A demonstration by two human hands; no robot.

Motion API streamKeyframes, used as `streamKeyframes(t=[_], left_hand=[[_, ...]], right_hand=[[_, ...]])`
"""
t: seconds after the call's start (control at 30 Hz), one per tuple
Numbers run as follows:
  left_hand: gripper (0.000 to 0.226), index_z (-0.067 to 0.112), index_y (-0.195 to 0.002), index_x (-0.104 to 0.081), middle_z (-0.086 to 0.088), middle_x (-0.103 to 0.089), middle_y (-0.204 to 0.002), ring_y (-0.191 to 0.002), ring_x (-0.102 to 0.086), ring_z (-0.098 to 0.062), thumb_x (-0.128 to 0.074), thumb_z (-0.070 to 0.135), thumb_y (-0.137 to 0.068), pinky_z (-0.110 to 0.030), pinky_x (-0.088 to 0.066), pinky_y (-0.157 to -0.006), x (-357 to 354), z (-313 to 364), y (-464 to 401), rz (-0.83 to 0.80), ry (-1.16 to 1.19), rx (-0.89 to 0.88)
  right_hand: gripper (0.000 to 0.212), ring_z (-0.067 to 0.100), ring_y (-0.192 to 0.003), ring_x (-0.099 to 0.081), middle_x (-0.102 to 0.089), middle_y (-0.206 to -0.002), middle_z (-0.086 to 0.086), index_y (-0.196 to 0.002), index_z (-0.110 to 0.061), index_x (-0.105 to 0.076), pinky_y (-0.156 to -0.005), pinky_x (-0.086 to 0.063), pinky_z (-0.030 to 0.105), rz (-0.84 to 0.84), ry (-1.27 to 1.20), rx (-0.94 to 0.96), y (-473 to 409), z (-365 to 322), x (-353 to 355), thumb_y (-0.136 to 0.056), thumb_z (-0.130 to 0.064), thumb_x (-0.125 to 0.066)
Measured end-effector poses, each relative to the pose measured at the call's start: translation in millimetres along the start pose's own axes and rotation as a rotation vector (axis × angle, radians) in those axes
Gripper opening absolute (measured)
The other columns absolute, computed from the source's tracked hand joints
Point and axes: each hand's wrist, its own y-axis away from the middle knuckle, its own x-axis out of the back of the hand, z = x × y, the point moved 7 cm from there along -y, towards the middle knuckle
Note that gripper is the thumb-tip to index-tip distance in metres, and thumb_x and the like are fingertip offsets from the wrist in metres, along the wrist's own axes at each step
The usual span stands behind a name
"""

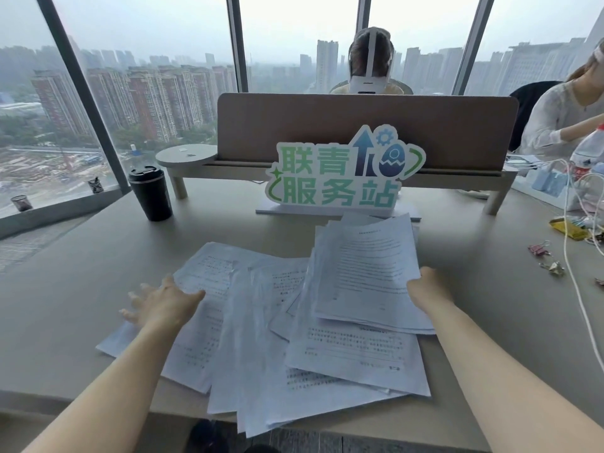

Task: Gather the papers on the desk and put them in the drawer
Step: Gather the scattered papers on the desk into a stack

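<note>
Several white printed papers lie fanned out across the middle of the beige desk, some hanging over its near edge. My right hand grips the right edge of a lifted stack of sheets that tilts up above the others. My left hand hovers with fingers spread over the leftmost sheets, thumb at their edge. No drawer is in view.
A black lidded cup stands at the back left. A green and white sign stands in front of a brown partition. Binder clips, cables and a plastic bottle sit at the right. Two people sit beyond.
</note>
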Motion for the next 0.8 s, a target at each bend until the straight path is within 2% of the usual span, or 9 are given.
streamKeyframes(t=[0.07,0.2,0.3,0.37,0.43,0.47,0.6,0.7,0.8], left_hand=[[0.089,0.027,-0.148,-0.032,-0.017,-0.039,-0.149,-0.14,-0.029,-0.038,-0.054,0.071,-0.074,-0.054,-0.025,-0.11,2.5,-7.6,-7.2,-0.007,-0.017,0.014],[0.085,0.016,-0.135,-0.048,-0.015,-0.05,-0.139,-0.128,-0.044,-0.037,-0.061,0.068,-0.07,-0.049,-0.037,-0.102,3.5,-2.4,-7.0,0.018,-0.069,-0.041],[0.07,0.006,-0.11,-0.059,-0.014,-0.063,-0.108,-0.1,-0.06,-0.035,-0.069,0.06,-0.067,-0.041,-0.048,-0.085,-4.6,6.3,-0.1,-0.046,0.046,-0.058],[0.05,0.004,-0.084,-0.06,-0.011,-0.059,-0.076,-0.071,-0.057,-0.031,-0.072,0.05,-0.07,-0.033,-0.043,-0.06,-8.9,15.3,10.4,-0.068,0.133,-0.108],[0.047,0.002,-0.067,-0.058,-0.015,-0.056,-0.065,-0.063,-0.057,-0.032,-0.067,0.047,-0.076,-0.034,-0.04,-0.056,-15.9,21.2,19.7,-0.093,0.222,-0.129],[0.052,-0.001,-0.071,-0.064,-0.021,-0.063,-0.072,-0.07,-0.062,-0.035,-0.061,0.05,-0.078,-0.036,-0.045,-0.06,-19.6,23.5,24.1,-0.118,0.259,-0.129],[0.06,0.001,-0.084,-0.071,-0.019,-0.069,-0.1,-0.089,-0.063,-0.038,-0.052,0.056,-0.073,-0.035,-0.048,-0.07,-28.4,35.0,41.3,-0.138,0.289,-0.168],[0.04,0.01,-0.054,-0.045,-0.008,-0.05,-0.06,-0.055,-0.045,-0.024,-0.064,0.036,-0.077,-0.028,-0.03,-0.051,-27.0,52.3,68.3,-0.196,0.395,-0.216],[0.033,0.014,-0.061,-0.041,-0.002,-0.042,-0.056,-0.051,-0.042,-0.02,-0.071,0.024,-0.07,-0.027,-0.032,-0.05,-33.6,64.9,82.4,-0.307,0.593,-0.197]], right_hand=[[0.026,0.035,-0.092,-0.062,-0.065,-0.108,0.019,-0.109,0.0,-0.061,-0.064,-0.044,0.032,-0.028,-0.004,0.032,1.8,-2.3,-4.8,-0.088,-0.003,-0.046],[0.019,0.036,-0.088,-0.062,-0.064,-0.099,0.017,-0.101,-0.001,-0.06,-0.058,-0.039,0.031,-0.046,0.02,0.09,6.5,-2.6,-13.1,-0.09,-0.002,-0.044],[0.013,0.027,-0.074,-0.054,-0.059,-0.091,0.012,-0.082,-0.01,-0.052,-0.052,-0.032,0.03,-0.047,0.012,0.122,15.7,-3.6,-17.5,-0.088,0.0,-0.045],[0.018,0.025,-0.071,-0.052,-0.058,-0.086,0.009,-0.076,-0.013,-0.049,-0.052,-0.033,0.029,-0.051,-0.01,0.145,22.0,-4.0,-20.0,-0.088,0.0,-0.045],[0.018,0.026,-0.072,-0.053,-0.06,-0.085,0.01,-0.076,-0.011,-0.051,-0.053,-0.034,0.029,-0.045,-0.027,0.171,30.1,-4.1,-21.0,-0.088,0.0,-0.044],[0.017,0.027,-0.072,-0.053,-0.061,-0.085,0.011,-0.076,-0.009,-0.052,-0.054,-0.035,0.03,-0.042,-0.025,0.18,33.4,-4.2,-21.6,-0.088,0.0,-0.044],[0.023,0.033,-0.087,-0.061,-0.066,-0.094,0.011,-0.094,-0.01,-0.06,-0.065,-0.048,0.034,-0.004,0.031,0.208,47.3,-10.4,-25.2,-0.086,0.002,-0.042],[0.047,0.038,-0.106,-0.061,-0.066,-0.119,0.014,-0.131,-0.013,-0.055,-0.083,-0.053,0.039,-0.031,0.091,0.211,57.7,-23.9,-32.3,-0.086,-0.002,-0.045],[0.043,0.035,-0.103,-0.062,-0.065,-0.123,0.015,-0.129,-0.009,-0.054,-0.078,-0.046,0.033,-0.092,0.069,0.167,65.8,-38.2,-40.9,-0.086,-0.006,-0.054]])
